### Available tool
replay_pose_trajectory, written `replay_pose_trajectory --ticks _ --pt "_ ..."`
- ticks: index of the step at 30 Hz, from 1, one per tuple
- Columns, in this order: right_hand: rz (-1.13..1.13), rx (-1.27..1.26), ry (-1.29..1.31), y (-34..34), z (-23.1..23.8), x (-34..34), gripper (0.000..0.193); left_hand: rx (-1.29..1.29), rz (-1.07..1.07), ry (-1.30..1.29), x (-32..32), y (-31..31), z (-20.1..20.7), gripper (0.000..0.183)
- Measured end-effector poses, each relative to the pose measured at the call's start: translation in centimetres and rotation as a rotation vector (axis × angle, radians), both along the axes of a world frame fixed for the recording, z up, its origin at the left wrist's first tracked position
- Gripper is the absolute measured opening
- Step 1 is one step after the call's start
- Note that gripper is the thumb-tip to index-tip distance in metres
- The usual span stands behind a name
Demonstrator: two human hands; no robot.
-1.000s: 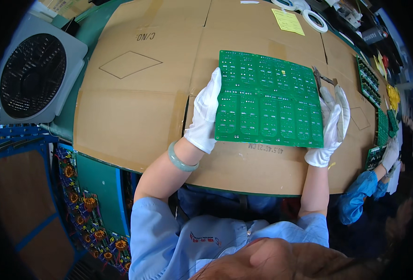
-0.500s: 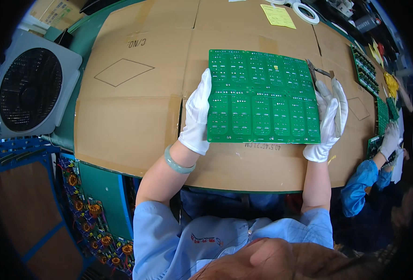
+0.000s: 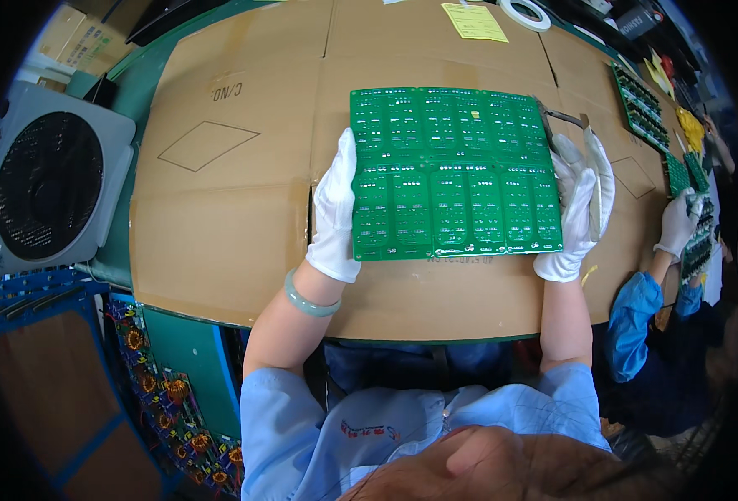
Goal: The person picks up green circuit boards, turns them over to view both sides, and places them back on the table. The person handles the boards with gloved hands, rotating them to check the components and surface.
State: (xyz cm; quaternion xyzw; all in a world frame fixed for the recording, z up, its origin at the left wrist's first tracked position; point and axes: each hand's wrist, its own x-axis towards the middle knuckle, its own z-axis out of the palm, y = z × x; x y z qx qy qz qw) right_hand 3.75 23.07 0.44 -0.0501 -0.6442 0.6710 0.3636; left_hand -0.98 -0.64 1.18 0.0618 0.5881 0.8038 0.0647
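A large green circuit board panel (image 3: pixel 457 179), with rows of solder points facing me, is held up above the cardboard. My left hand (image 3: pixel 334 209), in a white glove, grips its left edge, the fingers mostly behind it. On the right edge my gloved right hand (image 3: pixel 578 209) is closed, with part of its fingers hidden. That same hand also keeps a dark metal tool (image 3: pixel 565 118), which looks like cutting pliers, beside the panel's upper right corner. A small yellow mark (image 3: pixel 475 114) shows near the panel's top.
Flattened cardboard (image 3: pixel 219 225) covers the green table. A grey fan (image 3: pixel 52 179) stands at left, above coil-bearing boards (image 3: pixel 174 391). A yellow paper (image 3: pixel 475 22) and white tape roll (image 3: pixel 525 14) lie at the far side. At right, a co-worker's gloved hand (image 3: pixel 680 224) touches populated boards (image 3: pixel 696 238).
The panel and both my hands appear slightly further left in the picture, as the whole view has shifted. The panel's lower edge tilts a little differently. The co-worker's hand has moved up.
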Motion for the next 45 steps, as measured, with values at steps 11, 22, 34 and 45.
replay_pose_trajectory --ticks 11,22,34,45 --pt "-0.018 0.015 0.022 0.2 -0.2 0.2 0.048 0.014 0.001 -0.057 0.0 0.3 -0.4 0.045" --pt "-0.020 0.016 0.068 0.2 -0.3 0.3 0.046 -0.345 0.036 0.212 -0.1 0.5 -1.1 0.040" --pt "0.010 -0.004 0.067 0.4 -0.2 0.6 0.046 -0.050 0.019 -0.071 0.4 0.9 0.5 0.039" --pt "0.004 0.023 0.110 0.7 -0.3 0.4 0.046 0.153 -0.027 -0.152 0.4 1.3 0.7 0.037"
